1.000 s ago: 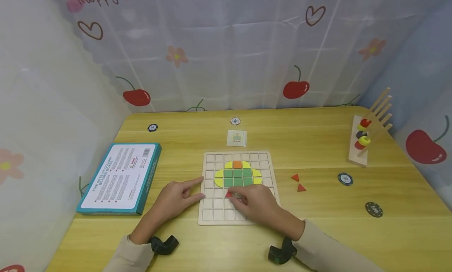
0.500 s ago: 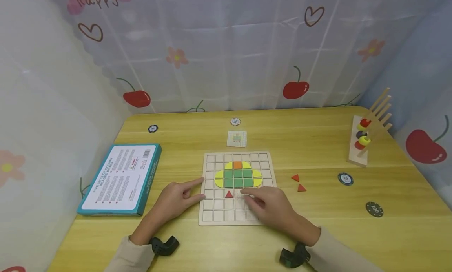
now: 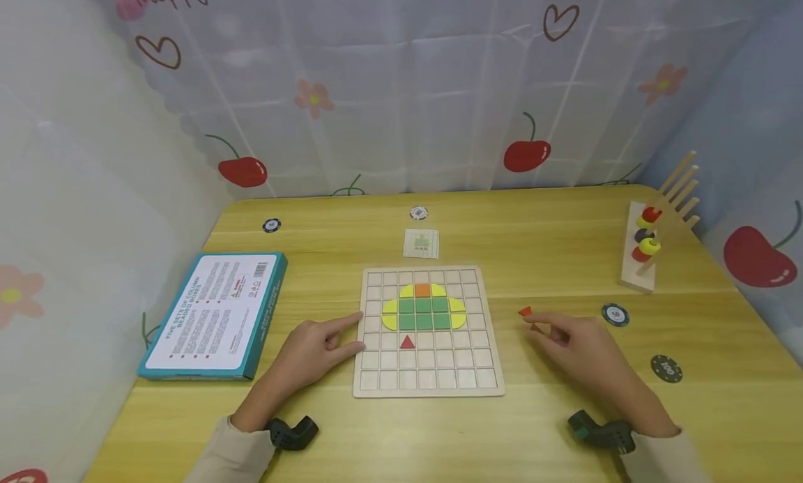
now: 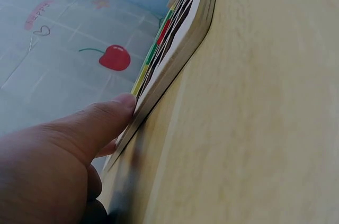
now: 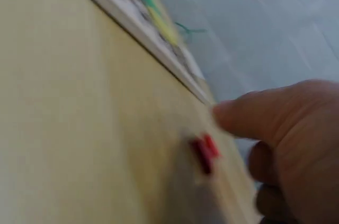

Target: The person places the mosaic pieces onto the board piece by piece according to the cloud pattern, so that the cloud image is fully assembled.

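A wooden grid board point(image 3: 426, 380) lies on the table with green squares point(image 3: 424, 304), an orange square point(image 3: 422, 290) and yellow curved pieces point(image 3: 390, 321) in its cells. One red triangle point(image 3: 407, 342) sits in a cell below the green block. Thumb and index fingertip of my left hand point(image 3: 311, 347) touch the board's left edge. Right of the board, my right hand point(image 3: 586, 350) hovers over loose red triangles, thumb and index finger apart. One loose triangle point(image 3: 525, 311) shows past the fingertips; the right wrist view has two, a nearer triangle point(image 5: 201, 156) and another triangle point(image 5: 211, 145).
A small pattern card point(image 3: 421, 244) lies behind the board, near a white chip point(image 3: 419, 212). At left is a teal-edged box point(image 3: 207, 316) and a dark chip point(image 3: 272, 225). On the right stand a pegged bead rack point(image 3: 636, 281), a blue chip point(image 3: 615, 314) and a black chip point(image 3: 666, 369).
My right hand has let go of the red triangle, leaving it in its cell, and moved right, off the board to the loose triangles. My left hand stays at the board's edge.
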